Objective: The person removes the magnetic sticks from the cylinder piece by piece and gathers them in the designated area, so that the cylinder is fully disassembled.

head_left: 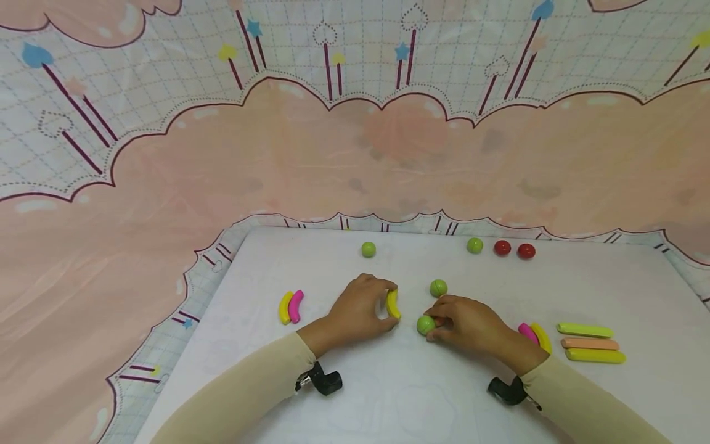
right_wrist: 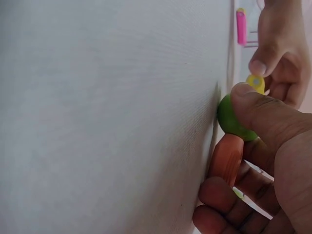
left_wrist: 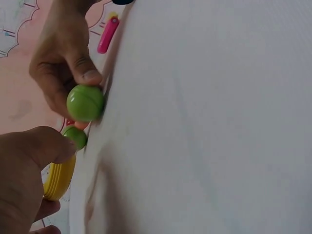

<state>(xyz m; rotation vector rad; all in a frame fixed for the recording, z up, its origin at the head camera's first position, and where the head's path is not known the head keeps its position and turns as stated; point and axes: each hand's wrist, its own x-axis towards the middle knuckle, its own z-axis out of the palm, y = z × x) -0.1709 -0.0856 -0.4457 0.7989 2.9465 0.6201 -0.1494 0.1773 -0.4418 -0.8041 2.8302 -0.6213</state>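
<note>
My left hand [head_left: 355, 308] pinches a yellow curved, banana-shaped piece [head_left: 393, 304] between thumb and fingers, its ridged side showing in the left wrist view. Opposite it, my right hand [head_left: 471, 324] holds a green ball [head_left: 426, 325] with thumb and fingertips, low over the white tabletop. An orange piece [right_wrist: 226, 158] sits right beside that ball, among the curled right fingers in the right wrist view; the hand hides it from the head view. Just behind the right fingertips lies another green ball [head_left: 438, 288].
Left, a yellow curved piece [head_left: 285, 308] and a pink one [head_left: 296, 306] lie together. A similar pink and yellow pair [head_left: 540, 338] is partly behind the right wrist. Several sticks [head_left: 593, 343] lie right. Along the back are green balls [head_left: 368, 249] and red balls [head_left: 502, 248].
</note>
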